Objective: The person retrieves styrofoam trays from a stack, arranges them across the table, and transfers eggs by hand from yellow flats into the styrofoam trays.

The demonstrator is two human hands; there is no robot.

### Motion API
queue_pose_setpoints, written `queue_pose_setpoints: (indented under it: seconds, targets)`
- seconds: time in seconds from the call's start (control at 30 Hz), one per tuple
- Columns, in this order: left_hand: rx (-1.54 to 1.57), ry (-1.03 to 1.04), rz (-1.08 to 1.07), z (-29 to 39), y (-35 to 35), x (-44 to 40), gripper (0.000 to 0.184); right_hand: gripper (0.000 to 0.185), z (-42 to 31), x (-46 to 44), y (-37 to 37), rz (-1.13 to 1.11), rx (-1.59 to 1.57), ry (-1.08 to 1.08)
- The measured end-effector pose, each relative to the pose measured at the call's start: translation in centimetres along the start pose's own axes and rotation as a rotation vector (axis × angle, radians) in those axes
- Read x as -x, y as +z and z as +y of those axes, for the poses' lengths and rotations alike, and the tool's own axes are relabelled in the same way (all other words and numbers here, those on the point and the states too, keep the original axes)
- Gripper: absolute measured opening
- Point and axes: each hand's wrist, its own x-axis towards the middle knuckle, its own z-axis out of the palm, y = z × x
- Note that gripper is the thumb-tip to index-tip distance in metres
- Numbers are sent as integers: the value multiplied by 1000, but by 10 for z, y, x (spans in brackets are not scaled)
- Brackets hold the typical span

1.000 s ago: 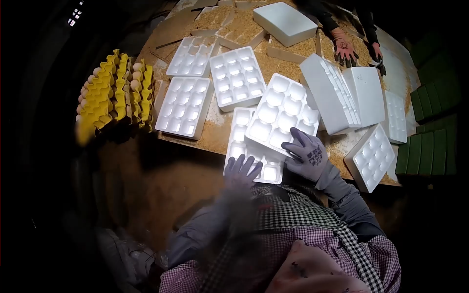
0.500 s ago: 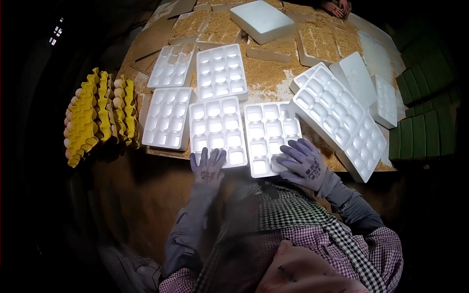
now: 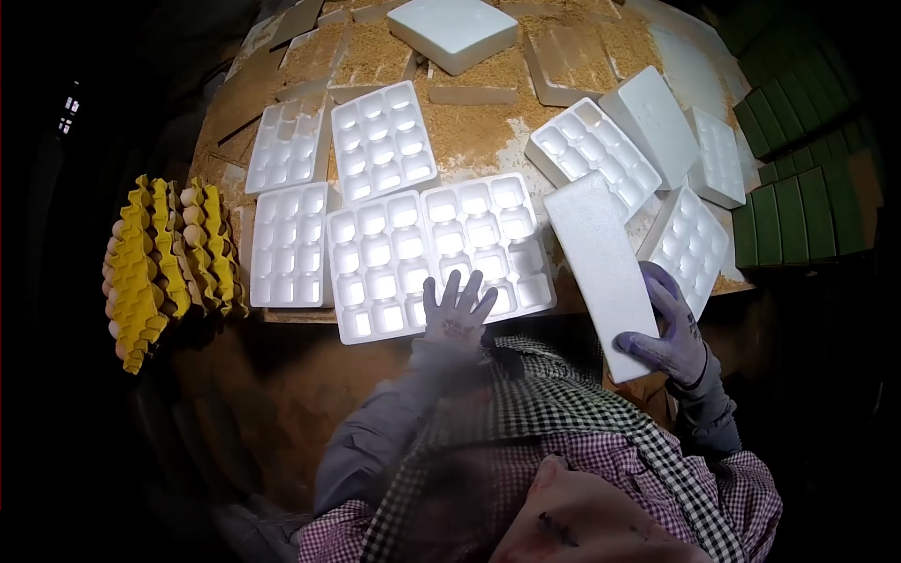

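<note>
Gripping a white foam block (image 3: 601,281) from its right side, the person's right hand (image 3: 674,333) has its thumb pressed on the long plain face and its fingers around the farther edge. The block is tilted, its near end beyond the table's front edge and its far end up beside the trays; whether that end touches anything, one cannot tell.

The left hand (image 3: 457,319) is spread, palm down, fingers fanned over the near edge of two white foam trays that lie side by side at the front of the table (image 3: 479,131) — the left tray (image 3: 380,266) and the right tray (image 3: 486,230), edges touching or nearly so, square hollows facing up. Both hands wear pale gloves with purplish fingers, and grey sleeves (image 3: 371,446) cover the forearms.

Three more hollowed trays (image 3: 382,141) sit behind and to the left of that pair. On the right, beyond the held block, a tilted tray (image 3: 593,150) leans near a smooth white box (image 3: 654,127), with other hollowed trays (image 3: 692,242) just beside them. Farther back, another smooth white slab (image 3: 452,33) lies among shallow boxes (image 3: 375,64) filled with sawdust. Yellow egg cartons (image 3: 141,291) with eggs (image 3: 192,216) between their layers are at the far left — green boxes (image 3: 798,220) line the right.
</note>
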Motion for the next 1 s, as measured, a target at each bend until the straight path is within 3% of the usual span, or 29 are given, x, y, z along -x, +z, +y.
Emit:
queue_pose_setpoints:
  seconds: [0.2, 0.3, 0.43, 0.47, 0.53, 0.57, 0.6, 0.73, 0.8, 0.87, 0.93, 1.0]
  targets:
    - [58, -10, 59, -14, 18, -1, 48, 70, 34, 10, 91, 146, 522, 417]
    - [-15, 78, 228, -24, 44, -4, 45, 78, 37, -36, 136, 80, 500, 680]
    - [18, 92, 139, -36, 34, -9, 47, 61, 34, -48, 143, 57, 601, 561]
    - [25, 99, 142, -38, 26, -9, 47, 52, 27, -47, 121, -67, 589, 418]
    - [178, 122, 106, -46, 6, -15, 51, 33, 76, -42, 95, -35, 777, -116]
    - [179, 112, 167, -50, -8, -22, 53, 34, 51, -61, 67, 197, 823, -209]
    - [180, 112, 175, -55, -24, -33, 53, 38, 55, -86, 55, 404, 400, 204]
    - [124, -107, 478, -107, -40, -113, 64, 52, 115, -170, 27, 459, 735, 159]
    - [-28, -221, 508, -140, -25, -150, 63, 46, 124, -207, 25, 6, 920, 577]
    - [-43, -268, 558, -161, -10, -168, 59, 45, 127, -220, 22, 12, 896, 581]
    - [-68, -355, 421, -170, -1, -171, 55, 44, 140, -216, 15, 12, 875, 596]
    - [-76, -378, 455, -170, 8, -168, 54, 35, 156, -207, 6, 347, 543, 237]
